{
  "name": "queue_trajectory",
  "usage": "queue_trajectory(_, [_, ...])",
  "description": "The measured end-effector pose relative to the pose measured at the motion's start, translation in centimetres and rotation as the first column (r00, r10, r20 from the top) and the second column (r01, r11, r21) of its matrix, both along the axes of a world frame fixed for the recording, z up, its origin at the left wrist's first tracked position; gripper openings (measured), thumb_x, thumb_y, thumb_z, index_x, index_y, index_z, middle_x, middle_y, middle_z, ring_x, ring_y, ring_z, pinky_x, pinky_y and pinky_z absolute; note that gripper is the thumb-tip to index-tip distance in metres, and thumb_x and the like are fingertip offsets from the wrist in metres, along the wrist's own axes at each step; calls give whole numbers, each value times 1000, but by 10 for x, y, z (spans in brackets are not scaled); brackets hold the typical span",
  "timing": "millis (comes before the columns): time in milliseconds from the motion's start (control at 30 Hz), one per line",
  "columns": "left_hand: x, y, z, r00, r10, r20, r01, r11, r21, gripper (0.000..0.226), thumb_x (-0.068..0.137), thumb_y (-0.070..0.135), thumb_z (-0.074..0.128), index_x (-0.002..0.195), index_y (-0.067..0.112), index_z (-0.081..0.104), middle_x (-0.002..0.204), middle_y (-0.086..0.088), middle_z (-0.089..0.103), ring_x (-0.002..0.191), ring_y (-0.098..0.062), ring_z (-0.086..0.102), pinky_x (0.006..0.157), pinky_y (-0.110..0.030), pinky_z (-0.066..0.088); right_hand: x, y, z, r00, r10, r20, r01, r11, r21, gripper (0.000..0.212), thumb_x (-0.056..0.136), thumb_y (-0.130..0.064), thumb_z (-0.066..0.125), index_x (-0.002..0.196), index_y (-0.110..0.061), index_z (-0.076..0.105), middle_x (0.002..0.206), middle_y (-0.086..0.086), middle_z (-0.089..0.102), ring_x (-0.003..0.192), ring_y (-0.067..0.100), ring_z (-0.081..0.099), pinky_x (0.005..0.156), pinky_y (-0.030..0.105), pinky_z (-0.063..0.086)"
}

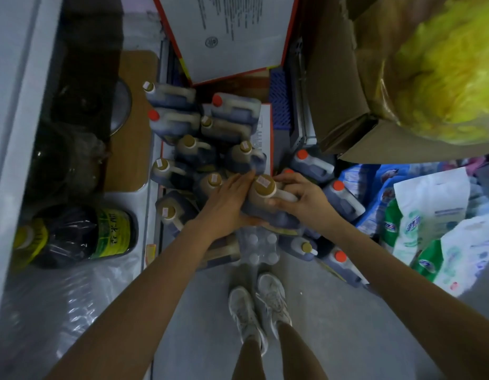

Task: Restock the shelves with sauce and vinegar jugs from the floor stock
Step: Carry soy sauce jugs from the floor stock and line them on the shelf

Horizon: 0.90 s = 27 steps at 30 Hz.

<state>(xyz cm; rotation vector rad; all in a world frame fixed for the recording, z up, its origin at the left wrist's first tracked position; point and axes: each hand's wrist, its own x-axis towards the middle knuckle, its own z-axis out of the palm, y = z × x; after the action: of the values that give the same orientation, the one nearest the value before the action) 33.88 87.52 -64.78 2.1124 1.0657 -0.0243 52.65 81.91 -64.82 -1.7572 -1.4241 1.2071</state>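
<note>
Both hands are on one tan-capped jug point(264, 185) at centre frame: the left hand point(227, 207) lies flat against its 9 o'clock side, fingers mostly straight and pressing, not wrapped. The right hand point(303, 197) curls round the white handle point(286, 196) at the jug's 3 o'clock. The base is hidden, so can't tell if it has left the floor point(333, 325). It sits at the 6 o'clock edge of the floor stock point(180, 124), dark jugs packed cap-up and touching, tan and red caps mixed; more red-capped jugs point(344, 198) lie tilted at 3 o'clock. Step looks like the pick: taking one jug out of the pile. The shelf point(7, 78) runs along 9 o'clock, with a large dark bottle point(81, 234) with a yellow-green label lying on its side at 8 o'clock. Next move probably needs a straight lift clear of the neighbours, weight on the handle, left palm steadying, then a swing toward 9 o'clock. Risk: tipping the jugs just beside it. Cardboard box point(336, 78) at 1 o'clock, shoes point(259, 305) at 6.
</note>
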Motion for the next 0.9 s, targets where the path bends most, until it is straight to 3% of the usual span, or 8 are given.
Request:
queue_trajectory(100, [-3,5,26,985,125,116,-110,986,-122,111,64,40,86,149,21,18,144,3,41,131,-16,40,108,-35,36,-1,10,43,997,56,-48,-51,994,97,20,77,-15,75,88,0,73,114,1,55,101,1,52,87,8,39])
queue_trajectory(200, [-12,13,58,974,169,151,-142,975,-170,108,56,44,87,144,21,29,128,10,52,116,-11,51,97,-27,43,-6,20,91,991,117,-59,-104,977,187,14,77,-17,75,86,-6,73,114,0,56,104,10,56,90,19,44])
queue_trajectory(400, [-24,20,133,932,302,199,-245,933,-264,91,61,22,88,138,14,41,111,13,53,100,-1,53,73,4,37,-18,34,184,992,105,-65,-71,917,392,27,76,-21,74,101,-11,72,116,-2,53,106,8,54,93,17,42])
queue_trajectory(500, [-26,17,179,898,334,287,-251,924,-290,98,59,29,89,141,17,37,117,14,53,109,-3,53,88,-5,43,-20,40,232,991,64,-115,-9,905,424,22,74,-17,77,95,-16,70,114,-6,50,105,-4,51,90,10,40])
queue_trajectory(600, [-30,14,221,850,349,393,-270,931,-244,114,44,65,84,138,27,34,127,16,52,118,-2,52,101,-26,44,-26,46,283,989,65,-130,-2,899,438,10,75,-16,75,72,-21,67,110,-9,51,97,-15,51,81,7,39])
queue_trajectory(700, [-38,10,266,795,399,457,-332,917,-222,94,61,31,89,138,19,35,114,21,51,116,-6,51,91,-11,44,-37,52,335,988,73,-139,5,872,490,20,76,-13,75,68,-29,65,110,-4,53,94,-18,51,79,4,37])
queue_trajectory(767, [-46,10,293,751,413,515,-361,910,-204,85,64,17,87,134,18,39,110,19,54,117,-12,53,91,-14,46,-46,55,370,986,87,-143,2,848,531,19,79,-10,73,70,-24,65,110,-4,53,93,-19,50,81,4,36])
queue_trajectory(900, [-64,7,357,629,438,642,-425,886,-188,118,40,61,88,137,13,39,131,2,56,118,-10,57,88,-25,52,-66,61,435,975,77,-209,61,810,583,6,81,-21,73,83,-24,68,112,-10,54,107,2,53,100,30,43])
